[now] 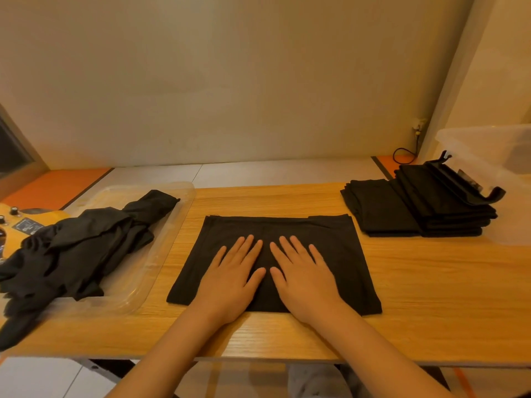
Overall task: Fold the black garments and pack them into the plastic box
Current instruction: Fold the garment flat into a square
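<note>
Both hands, left [230, 282] and right [304, 280], are lying flat with fingers straight, side by side on a folded black fabric garment [339, 254] that is resting at the middle of the light wooden table [431, 297]. A clear plastic box [488, 150] is sitting at the far right, behind a stack of folded black garments [416, 205].

The left grip [230, 282] and right grip [304, 282] are bare, as are both forearms [169, 346]; the trousers [316, 380] are pale grey.

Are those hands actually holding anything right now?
No. The left hand and right hand lie flat, fingers straight, pressing the middle of the folded black garment.
</note>
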### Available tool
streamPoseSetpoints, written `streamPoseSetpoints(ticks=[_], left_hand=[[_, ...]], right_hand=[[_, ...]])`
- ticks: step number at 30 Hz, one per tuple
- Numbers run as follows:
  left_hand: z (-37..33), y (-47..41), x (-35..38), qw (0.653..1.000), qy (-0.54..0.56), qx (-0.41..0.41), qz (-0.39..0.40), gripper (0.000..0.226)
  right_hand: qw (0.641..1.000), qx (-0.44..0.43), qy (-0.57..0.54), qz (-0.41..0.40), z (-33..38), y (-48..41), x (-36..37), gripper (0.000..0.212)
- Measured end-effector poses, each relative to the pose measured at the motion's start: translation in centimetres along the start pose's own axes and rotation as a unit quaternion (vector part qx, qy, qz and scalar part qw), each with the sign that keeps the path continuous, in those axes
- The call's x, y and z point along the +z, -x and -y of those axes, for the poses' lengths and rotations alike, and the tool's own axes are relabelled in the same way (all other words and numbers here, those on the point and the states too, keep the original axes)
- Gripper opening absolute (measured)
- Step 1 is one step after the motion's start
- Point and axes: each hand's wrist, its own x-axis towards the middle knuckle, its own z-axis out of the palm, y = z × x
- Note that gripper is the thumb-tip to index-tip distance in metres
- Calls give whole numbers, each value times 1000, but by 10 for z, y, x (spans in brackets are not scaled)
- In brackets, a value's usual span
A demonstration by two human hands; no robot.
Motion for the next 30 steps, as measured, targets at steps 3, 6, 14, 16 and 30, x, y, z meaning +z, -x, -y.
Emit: streamPoseSetpoints(ticks=[3, 6, 14, 16, 30], left_hand=[[25, 14, -2, 1000, 11, -16, 4, 94], [44, 22, -4, 999, 14, -42, 6, 107], [39, 9, -22, 997, 26, -71, -17, 66], [25, -11, -26, 1000, 21, -7, -18, 63], [35, -64, -7, 999, 18, 45, 24, 109]], right_hand=[[1000, 24, 4, -11, -25, 15, 0, 60], [997, 80, 5, -14, -53, 29, -6, 56], [991, 114, 12, -71, -56, 26, -24, 56], [995, 42, 2, -85, -35, 5, -29, 54], [998, 61, 24, 18, -63, -49, -16, 55]])
